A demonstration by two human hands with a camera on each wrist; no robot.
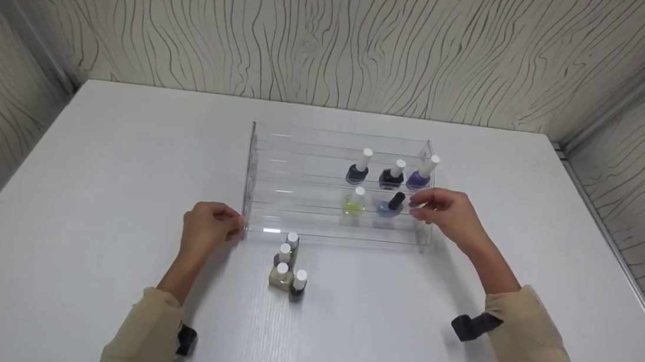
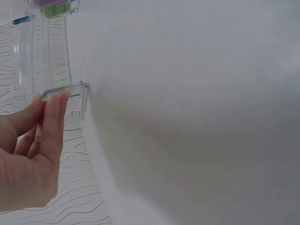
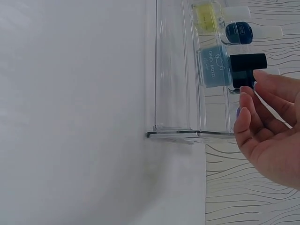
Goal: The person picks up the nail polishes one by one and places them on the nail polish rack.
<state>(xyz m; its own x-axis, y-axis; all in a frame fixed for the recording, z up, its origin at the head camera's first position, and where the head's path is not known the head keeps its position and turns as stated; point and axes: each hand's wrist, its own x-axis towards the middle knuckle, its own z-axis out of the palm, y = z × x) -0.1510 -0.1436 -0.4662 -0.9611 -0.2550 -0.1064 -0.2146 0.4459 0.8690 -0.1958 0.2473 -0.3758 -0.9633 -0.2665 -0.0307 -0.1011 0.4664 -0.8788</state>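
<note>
A clear acrylic tiered rack point(image 1: 306, 227) stands on the table. My left hand point(image 1: 208, 228) pinches its left end panel at the front corner; the left wrist view shows thumb and fingertips on the clear edge point(image 2: 70, 88). At the rack's right end, my right hand point(image 1: 446, 213) has loosely bent fingers right beside a light blue nail polish bottle point(image 3: 216, 66) with a black cap point(image 1: 396, 200). A yellow nail polish bottle point(image 1: 353, 204) shares that tier. Behind them stand a purple bottle point(image 1: 418, 180) and two dark bottles point(image 1: 357, 174), all white-capped.
In front of the rack, several white-capped nail polish bottles point(image 1: 280, 277) stand close together on the white table point(image 1: 367, 327). A wood-grain patterned wall point(image 1: 324, 39) rises behind the table, with side panels left and right.
</note>
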